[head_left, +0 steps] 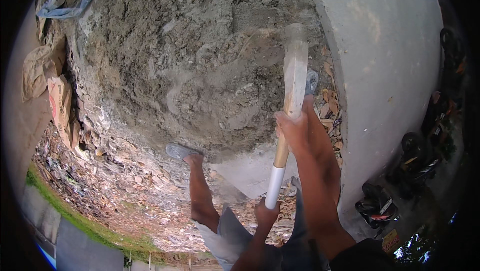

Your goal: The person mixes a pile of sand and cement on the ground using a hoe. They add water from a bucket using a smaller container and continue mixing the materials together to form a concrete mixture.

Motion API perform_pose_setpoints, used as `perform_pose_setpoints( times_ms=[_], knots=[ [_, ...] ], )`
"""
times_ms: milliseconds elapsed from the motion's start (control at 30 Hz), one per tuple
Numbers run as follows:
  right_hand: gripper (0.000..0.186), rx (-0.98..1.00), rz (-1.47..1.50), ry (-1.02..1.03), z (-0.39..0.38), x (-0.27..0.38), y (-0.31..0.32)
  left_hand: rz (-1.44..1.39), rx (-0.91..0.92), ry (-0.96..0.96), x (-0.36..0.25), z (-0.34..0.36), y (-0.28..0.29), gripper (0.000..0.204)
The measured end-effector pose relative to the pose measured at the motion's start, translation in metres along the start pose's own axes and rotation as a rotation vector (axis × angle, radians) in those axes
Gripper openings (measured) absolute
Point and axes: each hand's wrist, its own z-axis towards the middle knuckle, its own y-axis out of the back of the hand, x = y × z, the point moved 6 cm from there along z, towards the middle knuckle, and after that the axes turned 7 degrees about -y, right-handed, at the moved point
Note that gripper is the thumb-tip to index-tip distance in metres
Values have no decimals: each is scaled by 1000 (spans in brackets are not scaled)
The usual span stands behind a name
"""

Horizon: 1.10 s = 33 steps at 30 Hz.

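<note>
My right hand point(292, 128) is wrapped round the upper shaft of a shovel point(297, 66), just below its pale, mortar-smeared blade. Lower down, my left hand point(266, 213) grips the white end of the shaft, close to my body. The blade points away from me over the right side of a large heap of damp grey mortar mix point(200, 66). It is seen nearly edge-on and slightly blurred, so whether it carries any mix I cannot tell. My feet, in greyish shoes, stand at the near edge and right side of the heap.
A smooth grey concrete surface point(387, 81) borders the heap on the right, with several dark objects point(377, 203) beyond it. Torn paper sacks point(61, 106) and a bluish plastic piece point(75, 8) lie at the left. Rubble and dry leaves point(135, 186) cover the near ground.
</note>
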Motion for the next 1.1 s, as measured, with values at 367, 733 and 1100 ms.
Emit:
perform_pose_setpoints(
  times_ms=[367, 733, 1100],
  knots=[
    [16, 94, 304, -296, 167, 21, -1, 479, 274, -139, -139, 100, 125, 36],
    [18, -111, 673, -287, -55, -114, -124, 711, 93, -338, 112, 127, 315, 30],
    [10, -110, 333, 248, -71, 79, -70, 300, 209, -313, 4, 115, 172, 30]
  ],
)
